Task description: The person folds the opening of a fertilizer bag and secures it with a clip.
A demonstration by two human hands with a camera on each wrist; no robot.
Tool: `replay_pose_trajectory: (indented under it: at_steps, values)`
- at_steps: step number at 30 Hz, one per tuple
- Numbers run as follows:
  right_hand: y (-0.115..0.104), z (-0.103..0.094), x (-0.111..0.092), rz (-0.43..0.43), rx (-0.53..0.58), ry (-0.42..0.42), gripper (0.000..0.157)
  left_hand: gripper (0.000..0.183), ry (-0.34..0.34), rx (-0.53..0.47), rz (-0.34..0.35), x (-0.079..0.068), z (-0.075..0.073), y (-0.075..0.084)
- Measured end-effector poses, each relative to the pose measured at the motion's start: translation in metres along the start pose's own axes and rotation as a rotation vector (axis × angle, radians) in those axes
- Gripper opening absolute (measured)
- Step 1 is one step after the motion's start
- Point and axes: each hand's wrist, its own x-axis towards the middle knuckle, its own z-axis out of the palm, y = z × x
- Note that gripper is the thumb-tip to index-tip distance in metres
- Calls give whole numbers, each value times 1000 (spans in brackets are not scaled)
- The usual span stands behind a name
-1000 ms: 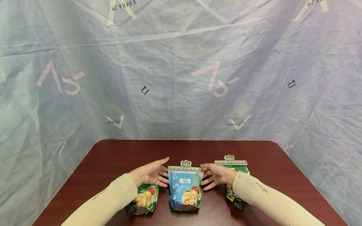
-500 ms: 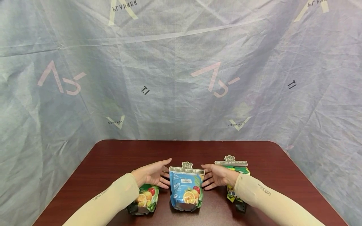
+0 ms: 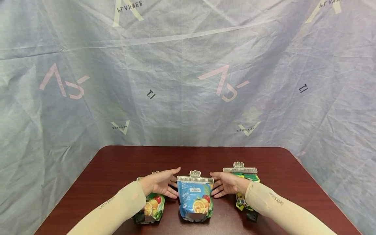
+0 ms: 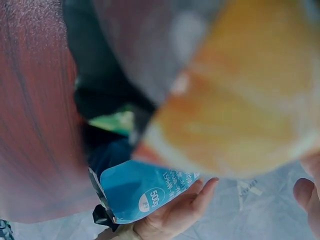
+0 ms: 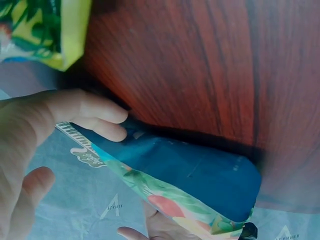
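Note:
A blue pouch printed with fruit stands in the middle of the table, its top held by a piano-key clip. My left hand is at its left side, fingers extended and thumb up. On the opposite side my right hand has its fingers by the pouch's edge. In the right wrist view, the right fingers lie against or very near the pouch's dark blue side; contact cannot be told. The left wrist view shows the blue pouch beyond a blurred fruit print.
Left of centre, a second fruit-printed pouch stands partly under my left wrist. To the right, a green and yellow pouch with a similar clip is partly covered by my right arm. The dark red table ends at a grey cloth.
The blue pouch has shifted slightly right and nearer to me, with both hands moving along beside it. The left pouch's clip now shows behind my left hand.

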Motion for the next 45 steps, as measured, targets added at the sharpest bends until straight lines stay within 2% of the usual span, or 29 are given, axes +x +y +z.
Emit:
replay_pose_trajectory:
  at_steps: [15, 21, 40, 45]
  values:
    - [-6, -2, -3, 6, -71, -69, 76, 101, 15, 75, -34, 3, 6, -5]
    - [-7, -1, -2, 12, -97, -73, 76, 103, 22, 101, -28, 4, 7, -5]
    - [-8, -2, -5, 35, -168, -128, 76, 99, -23, 134, -48, -3, 7, -1]
    - [-10, -3, -8, 25, -180, -138, 71, 99, -45, 138, -48, -6, 4, 2]
